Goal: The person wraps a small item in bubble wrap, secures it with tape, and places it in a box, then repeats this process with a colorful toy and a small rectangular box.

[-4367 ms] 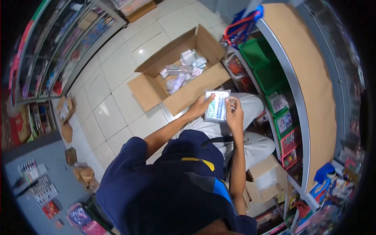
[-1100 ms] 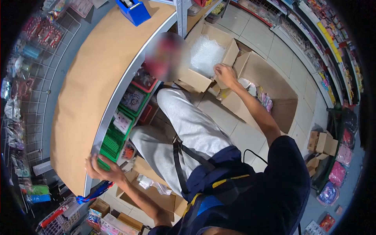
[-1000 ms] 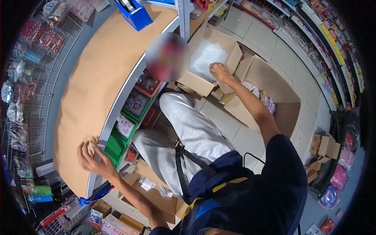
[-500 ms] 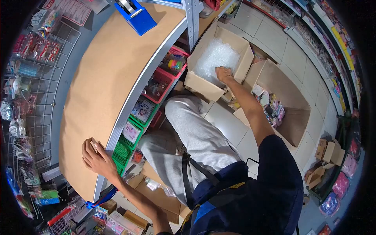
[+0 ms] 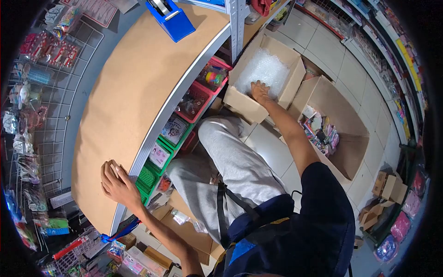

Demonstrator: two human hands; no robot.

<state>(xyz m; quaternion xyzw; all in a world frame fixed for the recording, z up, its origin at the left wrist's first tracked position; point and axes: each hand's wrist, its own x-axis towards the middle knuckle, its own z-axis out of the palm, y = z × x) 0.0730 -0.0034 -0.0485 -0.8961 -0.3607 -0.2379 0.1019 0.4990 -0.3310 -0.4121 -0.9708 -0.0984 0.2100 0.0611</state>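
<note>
My left hand (image 5: pixel 120 185) lies with fingers extended on the brown tabletop (image 5: pixel 134 87), close to its metal edge. My right hand (image 5: pixel 261 91) reaches into an open cardboard box (image 5: pixel 241 102) on the floor. Its fingers are slightly apart and rest on the bubble wrap (image 5: pixel 264 69) inside, near the box's front wall. What lies under the wrap is hidden.
Beside that box stands a larger carton (image 5: pixel 348 143) with a pile of small colourful packets (image 5: pixel 323 131). Red baskets (image 5: pixel 194 104) and green baskets (image 5: pixel 146 181) line the shelf under the tabletop. A blue tape dispenser (image 5: pixel 177 25) sits at the far end.
My right hand has shifted slightly toward the box's near left side, and its bunched fingers have spread on the bubble wrap. The view has turned a little; my left hand stays on the tabletop.
</note>
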